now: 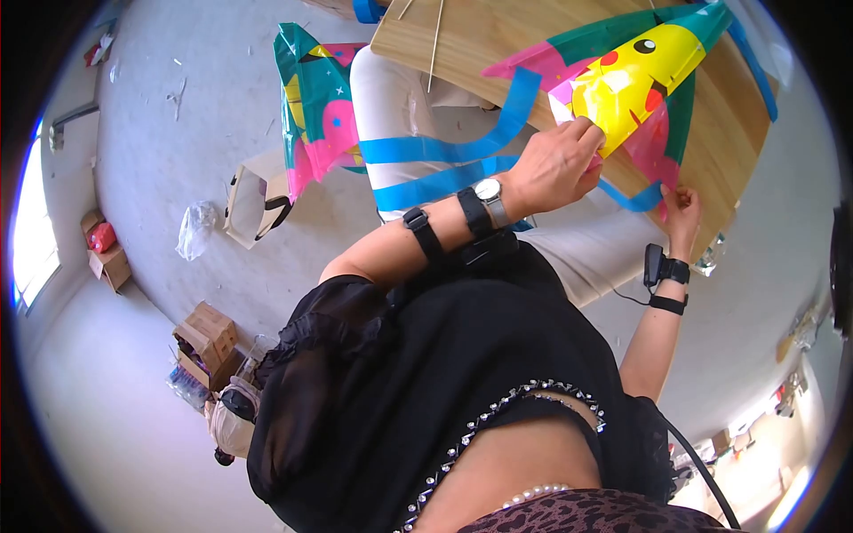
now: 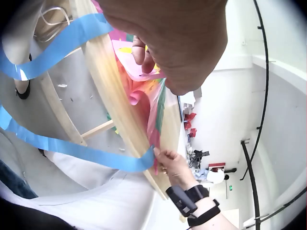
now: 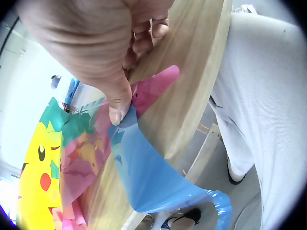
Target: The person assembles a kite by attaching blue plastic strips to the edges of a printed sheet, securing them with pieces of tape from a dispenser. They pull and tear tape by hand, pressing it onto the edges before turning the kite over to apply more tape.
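Note:
A plastic-film kite (image 1: 626,98) with a yellow cartoon face and green and pink wings lies over the wooden table (image 1: 733,151). My left hand (image 1: 558,164) grips its lower edge, fingers curled, close to pink film (image 2: 134,67). At the kite's pink tip (image 3: 160,84), my right hand (image 1: 682,213) pinches the end of a blue ribbon (image 3: 144,167), thumb on top; its other fingers curl above the table in the right wrist view. The ribbon (image 1: 426,151) runs back across my white-trousered leg in two strips.
Another green and pink film piece (image 1: 329,124) hangs beside my knee. Thin pale rods (image 1: 435,44) lie at the table's left edge. On the floor are a light box-like bag (image 1: 253,204), a clear plastic bag (image 1: 197,229) and cardboard boxes (image 1: 209,333).

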The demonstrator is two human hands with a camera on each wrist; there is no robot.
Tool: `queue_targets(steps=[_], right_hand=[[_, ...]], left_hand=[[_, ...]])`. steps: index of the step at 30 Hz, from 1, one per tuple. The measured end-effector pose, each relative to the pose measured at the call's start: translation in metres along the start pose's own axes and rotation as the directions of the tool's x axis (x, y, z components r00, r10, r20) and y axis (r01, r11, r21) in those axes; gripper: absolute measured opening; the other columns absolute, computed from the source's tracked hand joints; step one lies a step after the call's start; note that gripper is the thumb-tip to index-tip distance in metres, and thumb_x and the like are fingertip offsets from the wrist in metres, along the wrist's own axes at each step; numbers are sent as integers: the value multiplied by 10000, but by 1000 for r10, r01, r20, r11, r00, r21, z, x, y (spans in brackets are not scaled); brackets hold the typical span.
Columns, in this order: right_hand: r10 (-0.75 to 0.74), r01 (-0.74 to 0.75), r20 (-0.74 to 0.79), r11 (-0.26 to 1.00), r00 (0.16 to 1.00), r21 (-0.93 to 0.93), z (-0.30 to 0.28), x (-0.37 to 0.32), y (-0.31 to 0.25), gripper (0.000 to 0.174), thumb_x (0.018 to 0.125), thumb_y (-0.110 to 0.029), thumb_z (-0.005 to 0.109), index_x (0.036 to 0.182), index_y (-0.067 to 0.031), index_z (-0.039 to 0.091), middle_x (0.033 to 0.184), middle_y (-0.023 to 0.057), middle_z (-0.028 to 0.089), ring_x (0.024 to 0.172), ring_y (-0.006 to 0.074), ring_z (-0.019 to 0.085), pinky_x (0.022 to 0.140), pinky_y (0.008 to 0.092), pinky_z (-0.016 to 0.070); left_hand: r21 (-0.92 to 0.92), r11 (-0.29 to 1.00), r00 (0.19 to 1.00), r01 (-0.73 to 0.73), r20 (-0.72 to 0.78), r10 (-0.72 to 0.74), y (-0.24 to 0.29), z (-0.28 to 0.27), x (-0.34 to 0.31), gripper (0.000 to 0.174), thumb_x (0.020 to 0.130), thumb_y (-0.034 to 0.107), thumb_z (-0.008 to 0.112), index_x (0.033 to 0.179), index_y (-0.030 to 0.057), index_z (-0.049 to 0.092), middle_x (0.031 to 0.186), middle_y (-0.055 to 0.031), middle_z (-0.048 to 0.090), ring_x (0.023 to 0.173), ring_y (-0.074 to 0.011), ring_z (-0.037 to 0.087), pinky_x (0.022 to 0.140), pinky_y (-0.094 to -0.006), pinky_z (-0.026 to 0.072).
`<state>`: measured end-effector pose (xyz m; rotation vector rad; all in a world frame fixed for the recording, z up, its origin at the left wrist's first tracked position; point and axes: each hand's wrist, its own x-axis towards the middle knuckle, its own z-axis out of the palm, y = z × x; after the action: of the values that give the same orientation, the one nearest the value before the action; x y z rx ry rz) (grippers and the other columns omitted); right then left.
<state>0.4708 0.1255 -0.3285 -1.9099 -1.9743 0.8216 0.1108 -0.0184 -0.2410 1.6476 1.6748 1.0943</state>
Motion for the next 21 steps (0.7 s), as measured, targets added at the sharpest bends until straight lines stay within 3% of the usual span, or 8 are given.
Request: queue_targets(steps=[6, 11, 13, 15, 17, 19, 21], right_hand=[[50, -50, 1, 998, 999, 24, -1, -4, -7, 486, 800, -388, 880, 987, 5, 664, 923, 78, 602, 846, 200, 570, 797, 336, 484], [-7, 7, -6, 998, 1000, 66, 8, 2, 13, 471, 801, -388, 886, 987, -17, 663, 918, 65, 629, 851, 186, 595, 802, 335, 502], [-57, 60, -18, 951, 998, 303, 16, 1, 14, 473, 793, -404, 890, 984, -38, 659, 915, 66, 643, 863, 178, 610, 796, 346, 516], [-13, 12, 5, 991, 1000, 137, 8, -2, 1, 475, 782, -416, 892, 994, -57, 663, 941, 75, 659, 881, 190, 640, 793, 365, 532], [-73, 67, -119, 996, 990, -52, -2, -14, -27, 472, 775, -428, 886, 1002, -76, 667, 975, 84, 669, 905, 223, 667, 794, 381, 537], [-49, 40, -137, 997, 989, -64, -7, -17, -35, 471, 771, -438, 882, 995, -83, 668, 984, 81, 668, 912, 241, 672, 795, 388, 536], [-38, 30, -142, 998, 989, -59, -6, -17, -36, 470, 767, -449, 878, 987, -91, 668, 993, 79, 667, 920, 259, 677, 796, 394, 535]], left_hand=[[39, 999, 999, -13, 36, 12, -15, 17, 1, 391, 839, 200, 764, 1140, 41, 570, 1090, -155, 617, 990, -365, 654, 789, -435, 548], [86, 996, 996, 18, 90, -26, -20, 18, 3, 395, 843, 182, 752, 1177, 40, 596, 1126, -164, 623, 1023, -371, 647, 830, -436, 548], [119, 993, 998, 0, 68, -8, -16, 22, 5, 364, 843, 139, 734, 1170, 36, 611, 1136, -166, 625, 1041, -382, 635, 854, -440, 536], [122, 989, 995, -86, 50, 81, -5, 28, 9, 306, 852, 68, 697, 1148, 34, 629, 1124, -169, 631, 1051, -391, 619, 877, -458, 517], [54, 987, 977, -151, 158, 140, 10, 39, 10, 288, 853, 19, 668, 1138, 33, 636, 1092, -165, 641, 1053, -386, 614, 882, -460, 512], [17, 982, 952, -188, 250, 178, 21, 56, 10, 287, 848, 4, 660, 1133, 28, 637, 1082, -162, 645, 1052, -386, 611, 891, -455, 510], [-5, 939, 882, -344, 341, 325, 29, 77, 9, 327, 833, -2, 655, 1159, 12, 635, 1139, -151, 641, 1082, -363, 596, 916, -440, 500]])
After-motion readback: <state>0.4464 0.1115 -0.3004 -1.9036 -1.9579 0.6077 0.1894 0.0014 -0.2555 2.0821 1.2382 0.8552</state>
